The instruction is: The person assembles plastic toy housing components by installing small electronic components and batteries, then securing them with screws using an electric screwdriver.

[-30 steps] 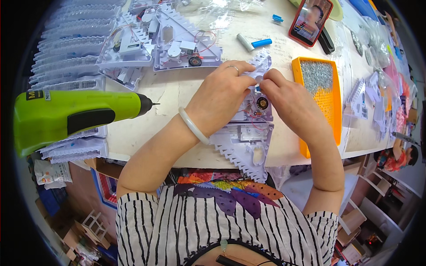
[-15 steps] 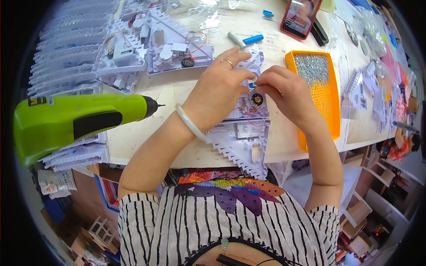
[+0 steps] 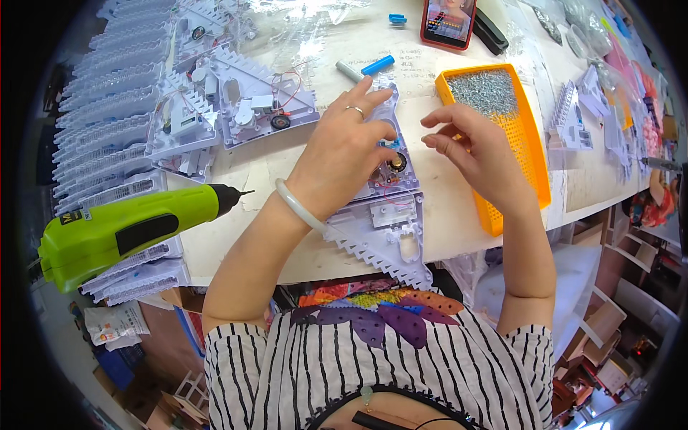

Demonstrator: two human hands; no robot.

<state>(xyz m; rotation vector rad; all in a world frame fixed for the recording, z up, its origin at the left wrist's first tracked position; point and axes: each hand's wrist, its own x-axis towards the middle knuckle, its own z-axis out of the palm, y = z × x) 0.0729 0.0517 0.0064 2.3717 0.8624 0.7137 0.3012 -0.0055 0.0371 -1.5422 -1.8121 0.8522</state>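
My left hand [image 3: 342, 152] rests over a pale lilac plastic housing [image 3: 405, 129], its fingers apart. Thumb and index finger lie on either side of a small blue part [image 3: 391, 144] and partly hide it. Just below that part, a round black speaker-like piece [image 3: 395, 163] and thin red wires sit in the housing. To the right, my right hand [image 3: 476, 152] is in the air with thumb and fingers apart and nothing visible between them. A matching lilac half [image 3: 380, 233] with a toothed edge lies nearest my body, joined by wires.
Beside my right hand stands a yellow tray [image 3: 532, 154] of small screws. A green electric screwdriver [image 3: 136, 233] hangs at the left. Further left are stacked lilac housings [image 3: 107, 107] and wired halves [image 3: 265, 107]. Markers [image 3: 378, 65], a phone [image 3: 446, 25] and a black stapler [image 3: 490, 34] lie beyond.
My right hand has come away from the small blue part, moving right and opening its pinch. My left hand stays over the housing. The whole view has shifted slightly.
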